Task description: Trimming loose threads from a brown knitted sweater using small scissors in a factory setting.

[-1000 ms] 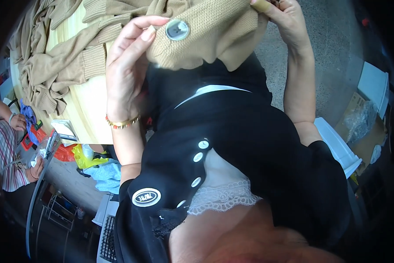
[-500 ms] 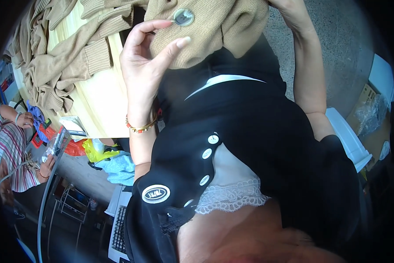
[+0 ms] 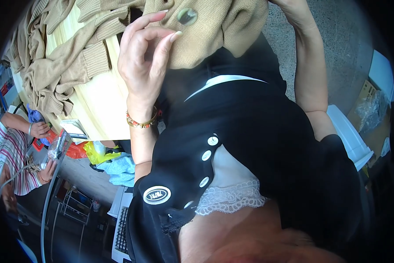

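A tan knitted garment (image 3: 201,44) lies over my lap at the top of the view. On it sits a large round button (image 3: 187,16), pale green at the rim and dark in the middle. My left hand (image 3: 142,57) is just left of the button, apart from it. Its thumb and index finger are pinched together, the other fingers loosely bent; anything between the tips is too small to make out. My right hand (image 3: 288,4) is at the garment's right edge, cut off by the top of the view, with its fingers hidden.
More tan knitwear (image 3: 56,65) lies on the light wooden table (image 3: 98,98) to the left. A person in stripes (image 3: 17,153) is at far left. Coloured bags (image 3: 98,151) and a keyboard (image 3: 120,232) are below. At right stand a white bin (image 3: 348,138) and cardboard (image 3: 366,109).
My left hand has drawn back left from the button, and its thumb and index finger have closed from a wide spread into a pinch. My right arm is almost unmoved.
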Demonstrator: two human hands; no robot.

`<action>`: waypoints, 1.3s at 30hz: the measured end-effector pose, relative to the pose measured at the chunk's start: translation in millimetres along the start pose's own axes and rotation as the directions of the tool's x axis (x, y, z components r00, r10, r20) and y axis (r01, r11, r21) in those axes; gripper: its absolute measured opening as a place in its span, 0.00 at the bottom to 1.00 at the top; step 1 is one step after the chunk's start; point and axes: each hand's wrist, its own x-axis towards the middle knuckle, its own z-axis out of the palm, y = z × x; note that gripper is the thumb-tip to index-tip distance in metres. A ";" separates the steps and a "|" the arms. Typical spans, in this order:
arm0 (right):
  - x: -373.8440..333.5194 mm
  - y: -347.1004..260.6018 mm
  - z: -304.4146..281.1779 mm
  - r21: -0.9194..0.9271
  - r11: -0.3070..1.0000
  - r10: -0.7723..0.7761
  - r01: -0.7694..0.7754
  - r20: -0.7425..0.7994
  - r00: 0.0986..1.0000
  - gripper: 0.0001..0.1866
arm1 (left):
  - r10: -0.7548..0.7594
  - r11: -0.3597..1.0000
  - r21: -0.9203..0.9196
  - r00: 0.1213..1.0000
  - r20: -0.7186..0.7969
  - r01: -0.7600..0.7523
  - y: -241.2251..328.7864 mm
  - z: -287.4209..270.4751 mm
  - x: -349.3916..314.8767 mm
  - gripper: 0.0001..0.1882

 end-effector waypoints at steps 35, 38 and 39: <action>13.5 19.3 13.7 -0.182 0.981 0.068 -0.064 0.015 0.998 0.08 | -0.260 0.935 -0.218 0.958 0.118 0.280 -28.6 7.3 -17.9 0.19; 13.8 20.7 13.8 -0.157 0.986 0.060 -0.056 0.017 0.998 0.08 | -0.218 0.963 -0.149 0.974 0.061 0.225 -31.5 8.2 -18.2 0.17; 13.7 18.9 14.4 -0.170 0.982 0.080 -0.078 0.005 0.997 0.08 | -0.219 0.963 -0.147 0.974 0.057 0.225 -30.4 7.7 -18.2 0.17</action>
